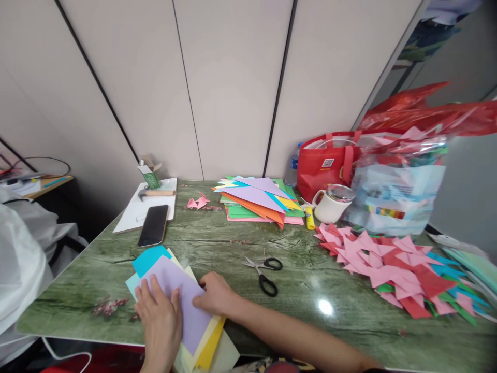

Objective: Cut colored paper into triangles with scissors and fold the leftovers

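Observation:
A lilac paper sheet (182,295) lies on top of a small stack of coloured sheets (149,259) at the near edge of the green table (217,243). My left hand (160,321) lies flat on the lilac sheet with its fingers spread. My right hand (216,295) presses the sheet's right edge with curled fingers; whether it pinches the paper I cannot make out. Black-handled scissors (266,272) lie just to the right of my right hand.
A phone (154,225), a hammer (155,193) and a small green box (150,176) sit on a white board at the back left. Stacked coloured paper (258,199) lies at the back centre. A white mug (332,204), glue stick (309,217), red bag (328,158) and folded paper pieces (396,269) fill the right.

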Action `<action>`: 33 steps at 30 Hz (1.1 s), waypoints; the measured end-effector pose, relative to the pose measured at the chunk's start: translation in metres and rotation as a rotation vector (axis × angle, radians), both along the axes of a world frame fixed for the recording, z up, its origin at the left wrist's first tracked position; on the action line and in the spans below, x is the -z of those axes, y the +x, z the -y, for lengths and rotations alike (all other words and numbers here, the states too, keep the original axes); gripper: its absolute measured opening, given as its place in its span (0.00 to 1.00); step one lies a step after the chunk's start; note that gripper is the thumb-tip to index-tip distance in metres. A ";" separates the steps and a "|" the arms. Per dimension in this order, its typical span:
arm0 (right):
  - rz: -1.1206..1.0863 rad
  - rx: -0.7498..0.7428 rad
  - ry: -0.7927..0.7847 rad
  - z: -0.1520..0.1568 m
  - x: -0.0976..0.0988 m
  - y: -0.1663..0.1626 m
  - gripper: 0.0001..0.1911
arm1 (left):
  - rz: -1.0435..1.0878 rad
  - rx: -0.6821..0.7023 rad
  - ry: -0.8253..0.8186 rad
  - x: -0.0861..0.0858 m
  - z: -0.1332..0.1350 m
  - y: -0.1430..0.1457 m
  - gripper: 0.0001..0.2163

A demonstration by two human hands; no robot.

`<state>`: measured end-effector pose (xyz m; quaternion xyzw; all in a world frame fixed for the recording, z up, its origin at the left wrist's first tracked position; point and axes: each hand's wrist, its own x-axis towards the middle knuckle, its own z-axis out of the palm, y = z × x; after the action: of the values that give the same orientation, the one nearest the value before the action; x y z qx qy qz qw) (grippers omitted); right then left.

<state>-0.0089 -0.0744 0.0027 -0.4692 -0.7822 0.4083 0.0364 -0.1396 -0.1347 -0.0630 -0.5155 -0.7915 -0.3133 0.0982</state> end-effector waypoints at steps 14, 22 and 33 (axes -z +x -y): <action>-0.109 -0.094 -0.029 0.022 -0.007 -0.019 0.25 | 0.294 0.024 0.122 -0.003 -0.001 -0.006 0.31; -0.320 0.103 -0.196 -0.005 0.015 0.002 0.14 | 0.491 0.081 0.099 -0.011 -0.002 0.002 0.32; -0.991 0.160 -0.708 -0.068 -0.016 0.095 0.31 | 1.815 0.647 -0.065 -0.085 -0.091 0.047 0.36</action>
<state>0.0866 -0.0062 0.0190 -0.2645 -0.4515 0.8088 0.2683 -0.0926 -0.0441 0.0216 -0.2728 -0.3939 -0.5824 -0.6567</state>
